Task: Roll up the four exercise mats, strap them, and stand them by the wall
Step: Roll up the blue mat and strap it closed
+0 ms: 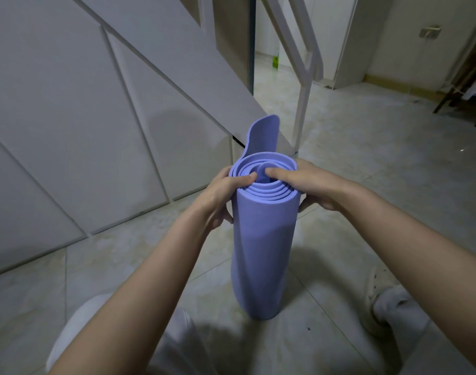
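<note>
Mat (262, 239), purple, rolled up & standing on end on tiled floor (367, 185), right in front of the person, between the knees (79, 326). Roll is upright w/ a slight lean; spiral of layers shows at the top. Loose outer flap (264, 133) sticks up behind the roll at the far side. L hand (222, 196) grips top of roll on the left: thumb (245, 180) hooked over the rim onto the layers, fingers round the side. R hand (310, 185) grips top on the right: thumb (279, 173) pressed into the core, fingers round the outside. Both hands clamped on the mat's top end, one each side, thumbs nearly meeting. White panelled wall (69, 131) near, on the left; white post (302, 112) beyond the flap.
</note>
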The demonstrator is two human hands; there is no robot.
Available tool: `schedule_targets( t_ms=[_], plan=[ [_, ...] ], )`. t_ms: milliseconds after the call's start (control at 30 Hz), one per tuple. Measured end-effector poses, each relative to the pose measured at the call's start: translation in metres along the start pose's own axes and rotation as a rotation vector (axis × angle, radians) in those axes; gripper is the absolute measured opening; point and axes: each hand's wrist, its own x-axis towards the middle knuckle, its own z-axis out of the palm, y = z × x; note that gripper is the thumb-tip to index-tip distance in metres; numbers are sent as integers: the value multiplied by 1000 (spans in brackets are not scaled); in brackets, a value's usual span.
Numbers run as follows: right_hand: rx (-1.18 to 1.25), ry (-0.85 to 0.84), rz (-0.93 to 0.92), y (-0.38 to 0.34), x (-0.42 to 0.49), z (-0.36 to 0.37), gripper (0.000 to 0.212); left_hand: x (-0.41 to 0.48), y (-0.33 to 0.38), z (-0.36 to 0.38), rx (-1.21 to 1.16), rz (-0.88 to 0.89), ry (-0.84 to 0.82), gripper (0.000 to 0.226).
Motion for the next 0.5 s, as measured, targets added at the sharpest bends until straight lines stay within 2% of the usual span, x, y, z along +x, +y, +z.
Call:
schedule_targets(
  t_ms=[100,167,233,300,333,433,500],
  plan=[
    [-23,87,26,-6,2,-6,46,1,4,7,17,-34,57,52],
    [-40,131,13,-10,2,-6,42,0,4,10,24,-50,77,49],
    [-77,145,-29,-8,1,-3,32,-2,6,11,34,-63,47,58],
    [-111,140,-53,-1,2,3,34,-3,7,10,34,-71,26,63],
    [-121,130,-49,0,2,6,39,-3,8,9,27,-77,31,60],
    [-130,82,-39,-3,0,9,44,0,10,8,41,-81,55,33],
    [-171,44,-12,-4,-2,5,42,1,10,8,64,-85,57,34]
  ],
)
